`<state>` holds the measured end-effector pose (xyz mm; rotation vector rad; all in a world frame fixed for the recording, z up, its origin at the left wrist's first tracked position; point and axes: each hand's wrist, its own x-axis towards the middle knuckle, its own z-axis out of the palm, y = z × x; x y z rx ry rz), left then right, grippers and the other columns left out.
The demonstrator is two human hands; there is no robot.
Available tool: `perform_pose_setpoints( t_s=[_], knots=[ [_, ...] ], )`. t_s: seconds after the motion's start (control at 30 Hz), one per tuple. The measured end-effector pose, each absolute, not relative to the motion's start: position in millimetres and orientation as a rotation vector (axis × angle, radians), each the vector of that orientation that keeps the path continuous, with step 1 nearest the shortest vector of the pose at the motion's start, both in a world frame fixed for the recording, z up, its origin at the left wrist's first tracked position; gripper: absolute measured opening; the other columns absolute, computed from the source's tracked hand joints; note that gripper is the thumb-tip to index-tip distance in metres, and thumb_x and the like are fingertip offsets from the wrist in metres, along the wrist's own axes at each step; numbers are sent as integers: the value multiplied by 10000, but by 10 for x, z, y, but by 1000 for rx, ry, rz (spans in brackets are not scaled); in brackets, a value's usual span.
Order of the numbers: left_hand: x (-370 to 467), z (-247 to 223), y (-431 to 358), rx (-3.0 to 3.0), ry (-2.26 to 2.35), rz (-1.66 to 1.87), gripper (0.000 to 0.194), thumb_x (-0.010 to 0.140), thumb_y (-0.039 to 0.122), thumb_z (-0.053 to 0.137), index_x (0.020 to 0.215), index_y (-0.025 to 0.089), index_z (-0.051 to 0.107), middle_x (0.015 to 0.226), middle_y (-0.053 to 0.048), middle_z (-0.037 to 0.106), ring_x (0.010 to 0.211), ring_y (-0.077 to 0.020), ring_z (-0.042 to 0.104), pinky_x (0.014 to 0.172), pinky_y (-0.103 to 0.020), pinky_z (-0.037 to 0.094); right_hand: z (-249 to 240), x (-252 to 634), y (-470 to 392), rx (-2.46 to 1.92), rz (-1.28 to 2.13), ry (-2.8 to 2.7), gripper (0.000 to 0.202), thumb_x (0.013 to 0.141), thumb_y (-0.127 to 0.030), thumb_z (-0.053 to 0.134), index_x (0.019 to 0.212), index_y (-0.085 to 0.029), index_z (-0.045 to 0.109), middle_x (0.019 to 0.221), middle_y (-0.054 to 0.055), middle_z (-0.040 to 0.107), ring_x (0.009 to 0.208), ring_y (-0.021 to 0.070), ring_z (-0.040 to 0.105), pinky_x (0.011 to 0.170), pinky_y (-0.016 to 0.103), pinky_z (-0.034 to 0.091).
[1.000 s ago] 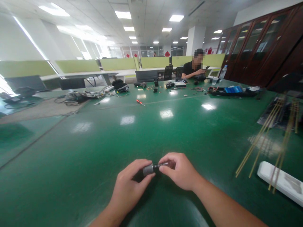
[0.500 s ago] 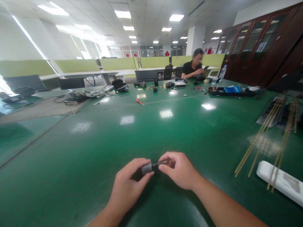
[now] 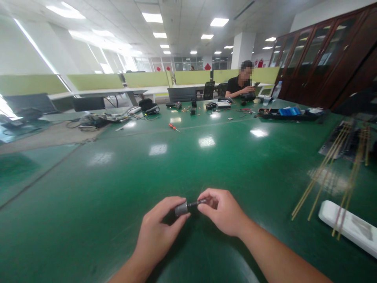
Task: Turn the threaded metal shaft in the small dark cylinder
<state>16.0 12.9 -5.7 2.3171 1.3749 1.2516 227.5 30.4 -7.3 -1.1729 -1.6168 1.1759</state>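
Above the near part of the green table (image 3: 118,184), my left hand (image 3: 160,228) pinches a short grey cylinder (image 3: 181,209) between thumb and fingers. A thin dark shaft (image 3: 193,203) points right from the cylinder toward my right hand (image 3: 224,211). The thumb and forefinger of my right hand are closed on the shaft's right end. Whether shaft and cylinder are one piece is too small to tell.
A red screwdriver (image 3: 173,127) lies mid-table. Thin yellowish sticks (image 3: 319,177) and a white power strip (image 3: 350,226) are at the right. Electronics, a black tray (image 3: 294,116) and a bottle (image 3: 277,91) line the far side, where a person (image 3: 235,86) sits.
The grey cylinder and my left fingertips have shifted very slightly left, and a little less of the shaft's thicker part shows. My right hand has hardly moved.
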Motion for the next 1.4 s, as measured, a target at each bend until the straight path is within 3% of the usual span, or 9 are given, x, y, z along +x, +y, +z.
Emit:
perform_pose_setpoints(
  t_s=[1.4],
  knots=[
    [95,-113,144,2297,1436,1253,224,860,351,715,1075,298,683,1060,21,716,954,-173,689,913,-287,553,-85,2286,319,-1165,1184,-1583,86,809,-191,647,874,-165,695,666,-18,605,591,123,529,588,242,420]
  ],
)
